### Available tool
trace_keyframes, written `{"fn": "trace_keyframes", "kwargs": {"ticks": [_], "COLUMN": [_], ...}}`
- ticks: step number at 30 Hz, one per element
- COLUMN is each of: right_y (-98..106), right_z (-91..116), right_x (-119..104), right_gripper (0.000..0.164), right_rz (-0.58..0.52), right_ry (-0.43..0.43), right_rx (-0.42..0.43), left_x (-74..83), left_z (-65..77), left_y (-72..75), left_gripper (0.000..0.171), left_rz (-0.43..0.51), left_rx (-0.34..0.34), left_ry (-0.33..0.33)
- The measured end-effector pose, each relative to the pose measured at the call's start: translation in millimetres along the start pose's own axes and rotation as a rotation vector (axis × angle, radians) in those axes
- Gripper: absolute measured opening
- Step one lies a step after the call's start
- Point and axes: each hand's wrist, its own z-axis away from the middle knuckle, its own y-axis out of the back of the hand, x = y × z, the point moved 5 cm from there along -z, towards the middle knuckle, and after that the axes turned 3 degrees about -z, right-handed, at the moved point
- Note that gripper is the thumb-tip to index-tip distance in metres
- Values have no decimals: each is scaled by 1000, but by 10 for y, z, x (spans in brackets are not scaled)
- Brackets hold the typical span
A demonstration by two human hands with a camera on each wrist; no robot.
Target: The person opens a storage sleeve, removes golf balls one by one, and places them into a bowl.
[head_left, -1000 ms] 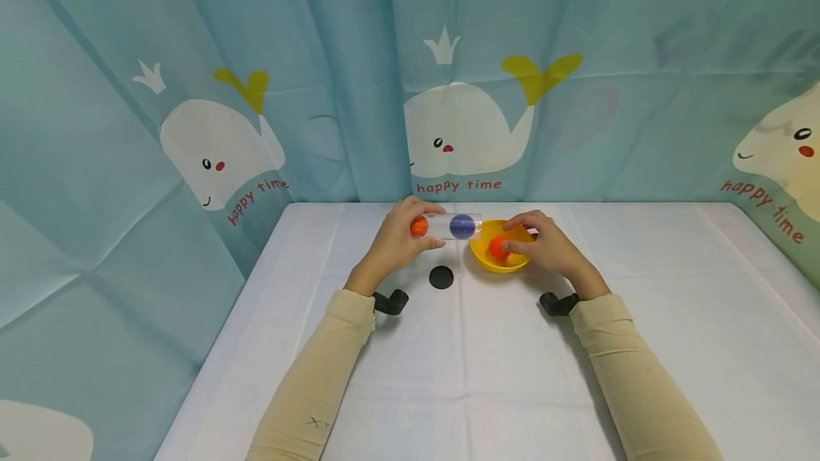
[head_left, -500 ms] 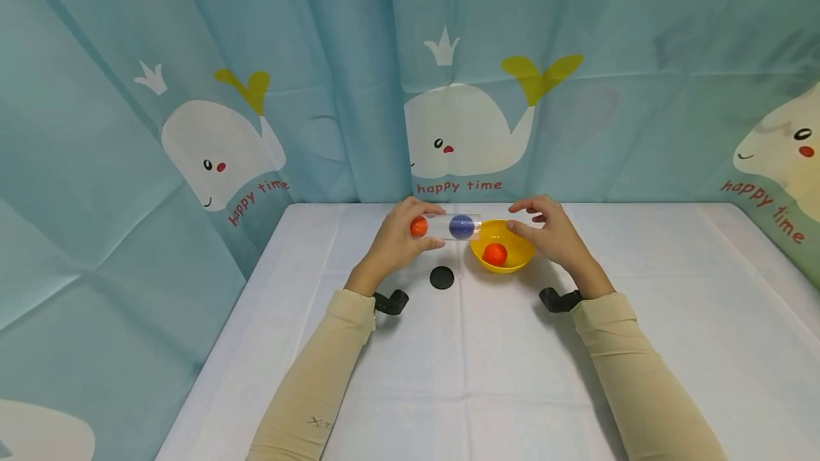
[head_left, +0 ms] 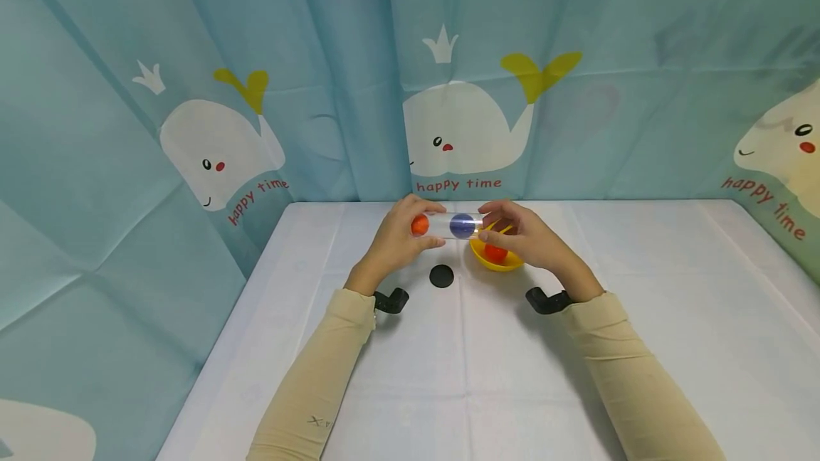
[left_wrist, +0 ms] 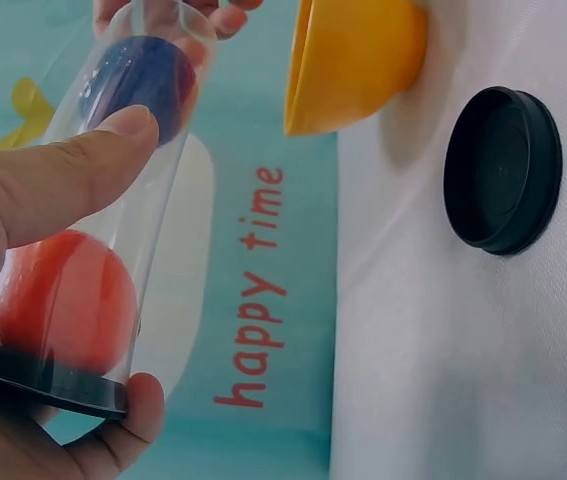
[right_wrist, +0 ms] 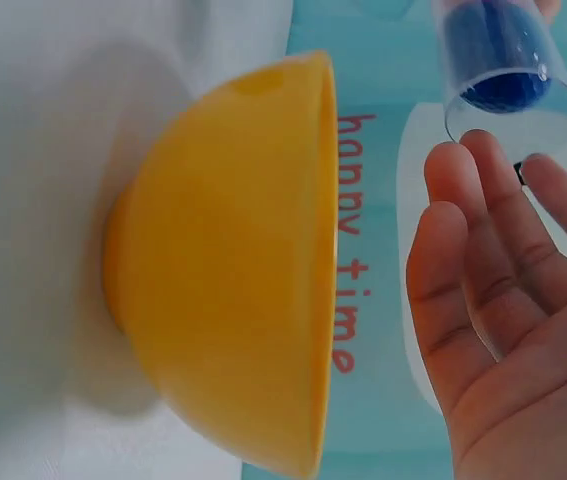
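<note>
My left hand [head_left: 392, 237] holds a clear plastic tube [head_left: 440, 225] level above the table, thumb on its near side. An orange ball [head_left: 419, 225] lies at its black-capped left end, and a blue ball [head_left: 463, 226] nearer the uncapped right end. My right hand [head_left: 532, 239] is at that uncapped end, fingers loosely bent; in the right wrist view the fingertips [right_wrist: 449, 165] are by the rim, with nothing between them. Whether they touch the rim I cannot tell. Below the right hand, a yellow bowl [head_left: 498, 267] contains an orange ball [head_left: 495, 253], both partly hidden by the hand.
A round black cap [head_left: 441, 276] lies on the white tablecloth [head_left: 461, 361] in front of the tube. Behind the table hangs a blue curtain [head_left: 359, 91] printed with whales. Each wrist carries a black camera mount [head_left: 392, 301].
My right hand lifted out of the bowl without a ball, then moved left to the tube's uncapped end. The orange ball in the bowl shifted slightly. The left hand and tube stayed nearly still.
</note>
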Motion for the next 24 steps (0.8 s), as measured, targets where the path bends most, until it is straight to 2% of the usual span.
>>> {"fn": "trace_keyframes", "kwargs": {"ticks": [11,24], "right_y": [-55,-73], "right_z": [-21,-30], "right_x": [62,152], "right_gripper": [48,47], "right_rz": [24,-85], "right_ry": [-24,-43], "right_rx": [-18,-55], "left_x": [-9,12], "left_z": [-7,7], "left_y": [28,65], "left_gripper": [49,49], "left_rz": [-3,1], "left_rx": [28,35], "left_ry": [-31,-38]}}
